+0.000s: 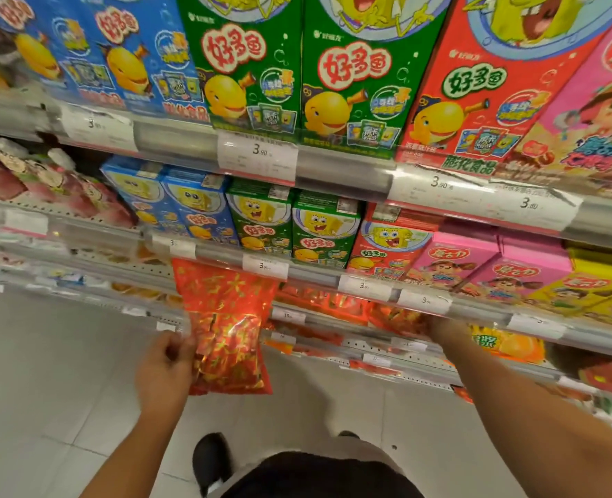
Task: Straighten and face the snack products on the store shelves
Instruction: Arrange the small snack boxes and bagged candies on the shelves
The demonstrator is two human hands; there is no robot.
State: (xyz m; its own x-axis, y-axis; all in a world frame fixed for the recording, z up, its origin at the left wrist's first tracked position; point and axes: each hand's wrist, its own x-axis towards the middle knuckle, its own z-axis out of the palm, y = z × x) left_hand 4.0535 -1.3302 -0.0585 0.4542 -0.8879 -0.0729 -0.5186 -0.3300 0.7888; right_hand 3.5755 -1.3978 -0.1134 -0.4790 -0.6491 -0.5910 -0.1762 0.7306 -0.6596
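While our left hand (166, 357) gripped the red bag (225, 336) clear of the third shelf (333, 319), our right hand (437, 327) reached among bags there, grip unclear; next, we judged, the bag needed reseating label-out.

Snack boxes (333, 242) stand side by side on the middle shelf (311, 273), beneath a row of larger boxes (354, 73) on the shelf above. The left hand (166, 357) holds a red foil bag (227, 328) out before the lower shelf (333, 319). To its right, the right hand (441, 327) reaches onto that shelf, seemingly among similar bags (397, 318).
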